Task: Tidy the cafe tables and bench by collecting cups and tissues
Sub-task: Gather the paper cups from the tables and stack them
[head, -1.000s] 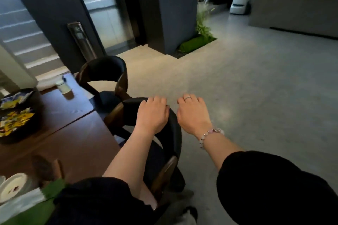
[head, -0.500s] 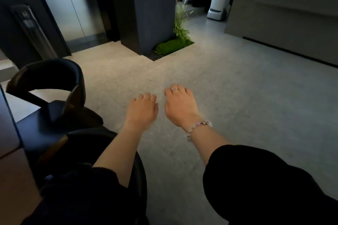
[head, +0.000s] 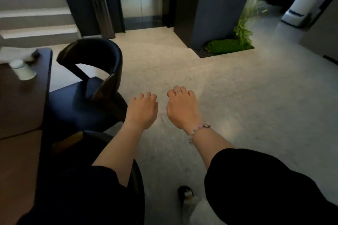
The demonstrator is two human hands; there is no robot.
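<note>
While left hand [head: 141, 110] and right hand [head: 181, 108] hang empty, loosely curled, cup [head: 22, 69] and tissue [head: 9, 54] sit uncollected on table [head: 20, 107].

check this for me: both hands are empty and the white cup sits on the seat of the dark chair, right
Not quite. The head view shows the left hand and right hand empty, but the white cup sits on the brown table, left of the dark chair, not on its seat.
</note>
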